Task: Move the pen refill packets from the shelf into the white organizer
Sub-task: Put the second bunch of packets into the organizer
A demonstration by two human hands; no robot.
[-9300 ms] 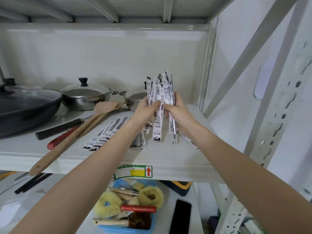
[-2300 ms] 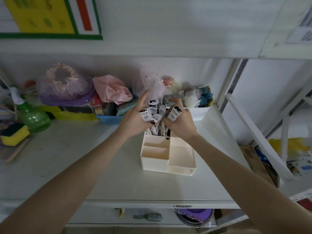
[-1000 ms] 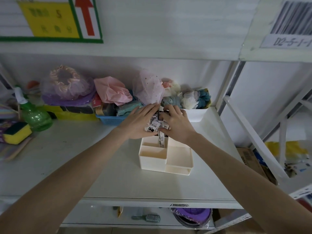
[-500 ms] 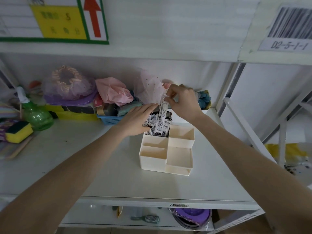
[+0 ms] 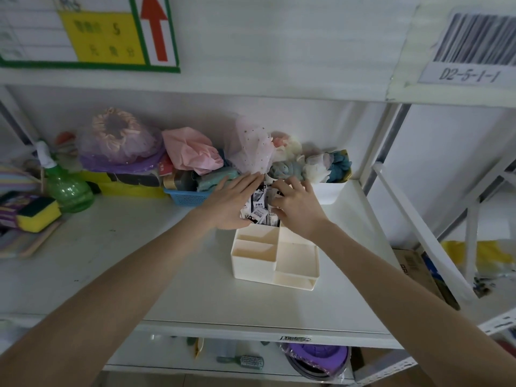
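A white organizer (image 5: 276, 261) with several compartments stands on the white shelf. The pen refill packets (image 5: 259, 209), white with black print, stand bunched in its back left compartment. My left hand (image 5: 231, 202) lies flat against the left side of the bunch, fingers straight. My right hand (image 5: 297, 205) rests on the right side of the bunch, its fingertips touching the packet tops. The lower parts of the packets are hidden inside the compartment and behind my hands.
Behind the organizer stand a blue basket (image 5: 190, 198) and a white bin (image 5: 332, 192) full of fabric items and bags. A green spray bottle (image 5: 65, 185) and a yellow sponge (image 5: 37, 215) sit at the left. White rack uprights (image 5: 377, 152) border the right.
My right hand has come down from holding a single packet up high and now rests on the bunch in the organizer. My left hand stays against the packets.
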